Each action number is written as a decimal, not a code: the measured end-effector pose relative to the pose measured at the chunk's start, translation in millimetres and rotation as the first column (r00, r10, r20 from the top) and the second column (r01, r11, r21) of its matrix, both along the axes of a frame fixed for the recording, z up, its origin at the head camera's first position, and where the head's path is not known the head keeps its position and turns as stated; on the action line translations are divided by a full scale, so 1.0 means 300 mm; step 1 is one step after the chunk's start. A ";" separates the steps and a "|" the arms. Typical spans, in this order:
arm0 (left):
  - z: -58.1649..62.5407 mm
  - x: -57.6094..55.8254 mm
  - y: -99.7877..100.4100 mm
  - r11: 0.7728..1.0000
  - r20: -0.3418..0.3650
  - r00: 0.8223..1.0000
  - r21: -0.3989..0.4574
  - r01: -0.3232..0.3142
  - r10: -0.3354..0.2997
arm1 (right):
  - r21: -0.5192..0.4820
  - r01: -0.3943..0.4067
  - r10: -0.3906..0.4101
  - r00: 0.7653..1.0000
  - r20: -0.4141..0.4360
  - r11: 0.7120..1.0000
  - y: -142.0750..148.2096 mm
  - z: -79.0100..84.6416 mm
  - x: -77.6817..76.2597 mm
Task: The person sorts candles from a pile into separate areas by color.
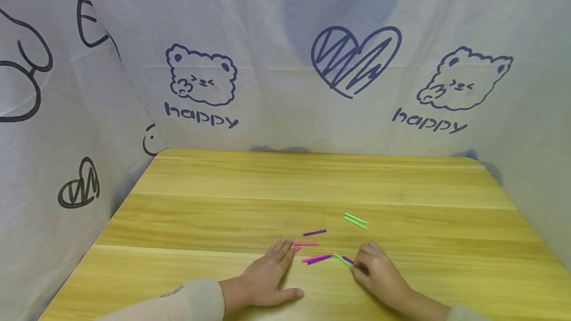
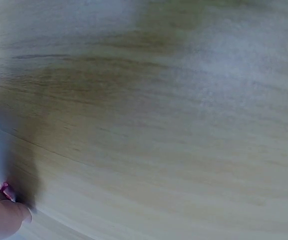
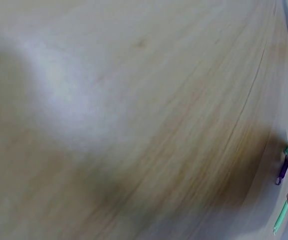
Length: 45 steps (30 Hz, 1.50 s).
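Note:
My left hand (image 1: 269,276) lies palm down on the table, fingers straight and together, thumb spread toward the right. Its fingertips touch the ends of two thin pink sticks (image 1: 308,244). My right hand (image 1: 379,271) has curled fingers and pinches the near end of a thin green stick (image 1: 341,259). Beside that, a purple stick (image 1: 347,259) runs partly under the fingers. Between the hands, a pink and a purple stick (image 1: 318,260) lie side by side. In the right wrist view, fingertips at the right edge touch the green stick (image 3: 287,150); another purple stick (image 3: 282,171) shows below.
Farther back lie a single purple stick (image 1: 314,232) and two parallel green sticks (image 1: 356,221). The wooden table (image 1: 223,177) has rounded far corners. White cloth (image 1: 267,88) with printed bears and hearts hangs behind it and at both sides.

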<state>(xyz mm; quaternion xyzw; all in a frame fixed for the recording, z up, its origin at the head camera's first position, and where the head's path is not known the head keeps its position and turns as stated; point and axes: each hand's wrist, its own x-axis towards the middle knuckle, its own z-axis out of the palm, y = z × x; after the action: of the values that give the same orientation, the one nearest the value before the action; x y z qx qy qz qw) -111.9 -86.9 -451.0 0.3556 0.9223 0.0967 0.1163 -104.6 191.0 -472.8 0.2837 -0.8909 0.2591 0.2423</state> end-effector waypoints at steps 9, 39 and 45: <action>0.002 -0.001 0.001 1.000 -0.003 1.000 0.003 0.005 -0.005 | 0.013 0.071 -0.071 0.997 0.037 0.997 -0.012 0.008 -0.006; 0.013 0.004 -0.008 1.000 -0.016 1.000 -0.011 -0.007 0.007 | 0.025 0.165 -0.167 0.971 0.171 0.986 -0.076 0.028 -0.073; 0.007 0.010 -0.011 1.000 -0.039 0.999 -0.007 0.002 -0.002 | 0.015 0.189 -0.188 0.956 0.225 0.982 -0.075 0.027 -0.094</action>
<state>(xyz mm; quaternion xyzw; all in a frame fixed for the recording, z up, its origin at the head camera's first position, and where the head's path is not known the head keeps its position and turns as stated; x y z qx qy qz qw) -108.7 -90.1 -449.0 0.3578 0.9244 0.0863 0.0997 -132.7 168.4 -464.8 0.1656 -0.9347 0.2681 0.1643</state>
